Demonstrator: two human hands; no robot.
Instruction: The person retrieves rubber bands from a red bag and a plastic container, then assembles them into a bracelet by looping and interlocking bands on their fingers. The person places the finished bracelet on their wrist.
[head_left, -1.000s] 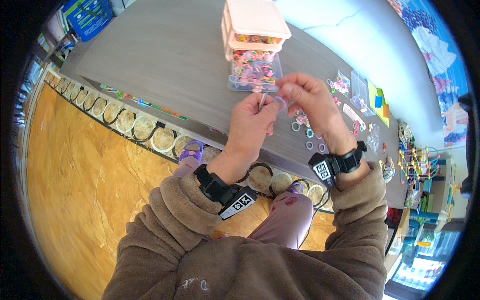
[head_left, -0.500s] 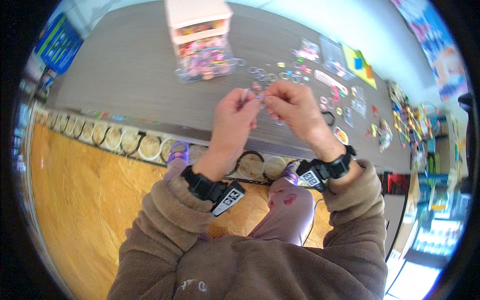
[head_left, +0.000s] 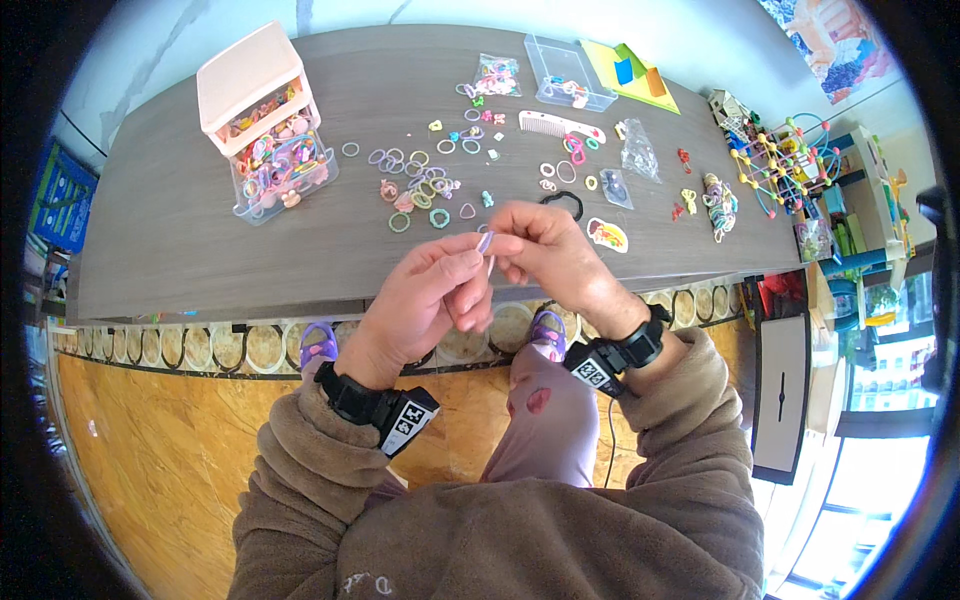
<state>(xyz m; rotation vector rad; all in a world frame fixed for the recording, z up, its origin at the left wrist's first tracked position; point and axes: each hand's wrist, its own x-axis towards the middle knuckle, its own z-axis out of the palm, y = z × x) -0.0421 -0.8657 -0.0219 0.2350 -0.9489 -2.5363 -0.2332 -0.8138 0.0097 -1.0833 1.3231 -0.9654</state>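
Lilac band (head_left: 485, 243), partly hidden, left hand (head_left: 418, 298) pinching

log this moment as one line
left hand: pinching lilac band | right hand: at same band | comb: on table | clear drawer: pulled out

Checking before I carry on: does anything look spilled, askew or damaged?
Hair ties lie scattered loose outside the pulled-out drawer, while more small accessories fill it. Spilled or laid out, I can't tell. No damage is evident.
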